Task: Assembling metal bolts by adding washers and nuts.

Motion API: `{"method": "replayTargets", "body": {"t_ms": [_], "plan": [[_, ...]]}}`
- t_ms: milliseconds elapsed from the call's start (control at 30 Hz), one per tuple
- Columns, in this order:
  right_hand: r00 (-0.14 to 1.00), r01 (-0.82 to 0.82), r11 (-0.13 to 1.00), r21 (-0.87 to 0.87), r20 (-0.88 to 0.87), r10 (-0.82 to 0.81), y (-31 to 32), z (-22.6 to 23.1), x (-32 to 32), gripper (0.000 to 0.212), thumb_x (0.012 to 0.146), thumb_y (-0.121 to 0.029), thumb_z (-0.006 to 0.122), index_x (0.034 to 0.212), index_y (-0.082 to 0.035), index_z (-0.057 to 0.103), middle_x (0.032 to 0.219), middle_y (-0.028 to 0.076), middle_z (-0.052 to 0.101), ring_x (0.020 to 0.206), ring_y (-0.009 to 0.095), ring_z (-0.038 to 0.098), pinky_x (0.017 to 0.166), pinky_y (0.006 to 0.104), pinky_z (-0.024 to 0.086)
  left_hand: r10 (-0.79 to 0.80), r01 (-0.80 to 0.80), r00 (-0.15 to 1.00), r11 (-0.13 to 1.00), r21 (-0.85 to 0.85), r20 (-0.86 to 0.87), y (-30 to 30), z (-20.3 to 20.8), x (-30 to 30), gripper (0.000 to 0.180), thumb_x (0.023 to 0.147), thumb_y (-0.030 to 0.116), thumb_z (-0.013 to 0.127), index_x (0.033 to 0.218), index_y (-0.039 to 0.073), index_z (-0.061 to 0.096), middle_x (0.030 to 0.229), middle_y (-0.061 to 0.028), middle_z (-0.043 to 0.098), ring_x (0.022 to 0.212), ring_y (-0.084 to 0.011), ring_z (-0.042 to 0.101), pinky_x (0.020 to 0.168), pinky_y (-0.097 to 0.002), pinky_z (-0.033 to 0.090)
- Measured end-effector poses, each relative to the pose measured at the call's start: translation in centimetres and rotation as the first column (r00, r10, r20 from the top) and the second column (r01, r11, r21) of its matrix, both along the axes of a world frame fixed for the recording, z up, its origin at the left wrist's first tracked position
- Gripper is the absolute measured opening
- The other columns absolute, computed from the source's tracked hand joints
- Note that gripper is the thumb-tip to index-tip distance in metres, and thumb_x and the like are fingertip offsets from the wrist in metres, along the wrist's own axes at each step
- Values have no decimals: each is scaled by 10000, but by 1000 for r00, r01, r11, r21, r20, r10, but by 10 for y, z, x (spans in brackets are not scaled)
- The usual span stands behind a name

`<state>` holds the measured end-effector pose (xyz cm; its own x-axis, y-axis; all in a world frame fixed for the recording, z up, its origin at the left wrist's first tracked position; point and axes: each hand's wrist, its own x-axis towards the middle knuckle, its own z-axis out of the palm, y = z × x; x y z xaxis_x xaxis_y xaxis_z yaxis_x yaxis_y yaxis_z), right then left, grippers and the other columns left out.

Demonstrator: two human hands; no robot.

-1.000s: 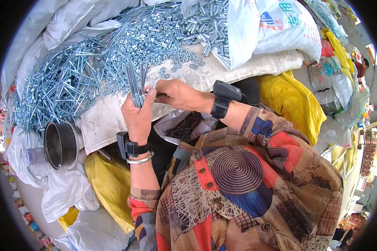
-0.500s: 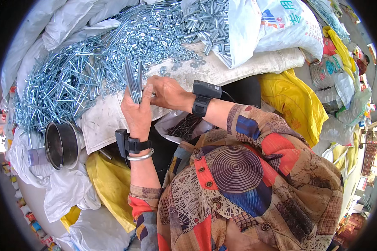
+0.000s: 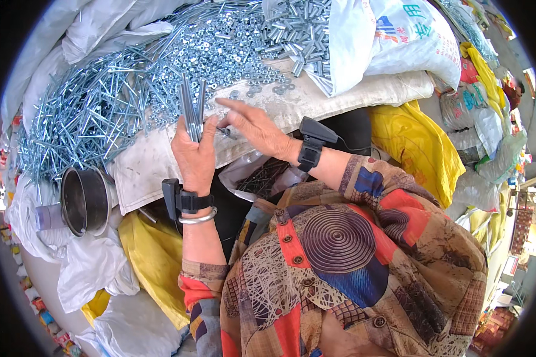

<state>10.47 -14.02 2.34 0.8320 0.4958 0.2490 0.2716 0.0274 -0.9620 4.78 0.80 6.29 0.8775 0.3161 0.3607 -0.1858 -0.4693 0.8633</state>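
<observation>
My left hand (image 3: 193,152) is closed around an upright bundle of silvery metal rods (image 3: 190,113), thumb pressed against its right side. A small dark metal piece (image 3: 224,131) shows just right of the left thumb, next to the fingers of my right hand; its exact kind is too small to tell. My right hand (image 3: 256,130) is raised palm-down with the index finger stretched out toward the bundle and the other fingers partly bent. Beyond the hands lie a heap of loose metal rods (image 3: 83,116), many nuts (image 3: 214,50), and flat washers (image 3: 279,90).
Short metal sleeves (image 3: 298,35) lie beside a white woven sack (image 3: 408,41). A pale cloth (image 3: 351,98) covers the front edge of the work surface. At left stands a black round pot (image 3: 84,201). Yellow sacks (image 3: 420,149) flank me.
My right hand has drawn back to the right from the left thumb and its index finger has straightened. The left hand still grips the rods, almost in place.
</observation>
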Motion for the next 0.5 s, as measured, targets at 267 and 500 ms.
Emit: {"method": "replayTargets", "body": {"t_ms": [267, 500], "plan": [[993, -87, 996, 27, -74, 89, 1, -2, 3, 640, 953, -514, 372, 1335, -2, 410, 920, 84, 603, 945, 155, 546, 900, 317, 403, -10, 10, 1000, 1000, 9, 8, -2, 1, -1, 258, 830, 177, 683, 939, -32, 577, 725, -106, 621, 645, -187, 565, 613, -311, 448], [998, -5, 998, 62, -65, 9, 0, -5, 4, 641, 961, -498, 364, 1356, 6, 375, 852, 69, 582, 847, 145, 548, 836, 301, 422, -5, 5, 1000, 1000, -18, -13, -1, -1, -2, 263, 829, 184, 685, 937, -31, 578, 741, -110, 625, 661, -190, 577, 620, -312, 449]]}}
